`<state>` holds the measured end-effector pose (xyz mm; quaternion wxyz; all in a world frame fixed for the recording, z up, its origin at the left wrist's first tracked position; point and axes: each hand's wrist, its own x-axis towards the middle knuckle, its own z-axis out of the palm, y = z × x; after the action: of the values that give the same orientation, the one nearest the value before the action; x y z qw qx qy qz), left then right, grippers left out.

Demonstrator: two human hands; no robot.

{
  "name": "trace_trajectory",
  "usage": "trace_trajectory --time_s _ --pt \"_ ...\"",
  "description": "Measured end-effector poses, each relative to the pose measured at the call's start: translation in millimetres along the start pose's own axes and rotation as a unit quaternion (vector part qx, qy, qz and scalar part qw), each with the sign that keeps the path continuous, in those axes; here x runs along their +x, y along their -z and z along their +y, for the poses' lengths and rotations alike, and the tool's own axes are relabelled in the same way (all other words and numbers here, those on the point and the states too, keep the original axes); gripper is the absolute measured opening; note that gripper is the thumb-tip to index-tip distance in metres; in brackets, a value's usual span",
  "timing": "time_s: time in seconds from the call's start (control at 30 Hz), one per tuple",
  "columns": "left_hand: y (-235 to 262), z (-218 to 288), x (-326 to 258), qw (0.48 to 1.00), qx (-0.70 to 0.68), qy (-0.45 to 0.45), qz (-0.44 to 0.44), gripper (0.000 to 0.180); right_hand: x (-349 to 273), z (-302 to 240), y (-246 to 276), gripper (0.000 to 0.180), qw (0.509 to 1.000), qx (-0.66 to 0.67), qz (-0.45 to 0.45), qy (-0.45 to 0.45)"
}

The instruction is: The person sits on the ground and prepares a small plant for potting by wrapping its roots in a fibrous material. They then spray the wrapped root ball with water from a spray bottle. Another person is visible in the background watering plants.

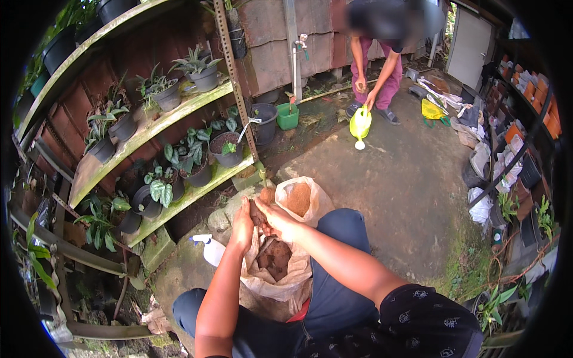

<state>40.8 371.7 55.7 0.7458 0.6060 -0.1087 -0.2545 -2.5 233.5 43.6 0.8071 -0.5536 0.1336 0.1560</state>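
Note:
Both my hands are cupped round a clump of dark brown soil. My left hand presses it from the left with fingers pointing up, and my right hand closes on it from the right. Just beneath them, an open pale sack stands between my knees, with brown soil inside. Beyond my fingertips is a small reddish-brown rounded thing with a thin green stem above it; my hands partly hide it. Another pale sack, holding lighter brown, grainy material, stands just past my right hand.
A white spray bottle stands left of the near sack. Potted plants fill the mossy shelves at left. Ahead, another person bends over a yellow-green watering can. Racks with orange pots line the right side.

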Motion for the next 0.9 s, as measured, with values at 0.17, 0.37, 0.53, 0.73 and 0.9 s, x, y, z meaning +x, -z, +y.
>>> trace_trajectory --time_s 0.17,0.37,0.53,0.73,0.9 --pt "10 -7 8 0.999 -0.029 0.006 0.041 0.057 0 -5 -9 0.057 0.999 0.04 -0.014 -0.019" --pt "6 3 3 0.999 -0.006 0.03 0.028 0.053 2 -2 -3 0.042 0.998 0.032 -0.043 -0.016" --pt "-1 10 -9 0.999 -0.011 0.038 0.002 0.061 -6 -5 4 0.036 0.996 0.066 -0.051 -0.024" --pt "7 16 -4 0.999 0.012 0.006 -0.046 0.054 2 -2 9 0.04 0.997 0.056 -0.058 0.012" --pt "3 18 -5 1.0 -0.01 0.018 -0.007 0.047 -3 -5 2 0.043 0.996 0.068 -0.057 -0.007"
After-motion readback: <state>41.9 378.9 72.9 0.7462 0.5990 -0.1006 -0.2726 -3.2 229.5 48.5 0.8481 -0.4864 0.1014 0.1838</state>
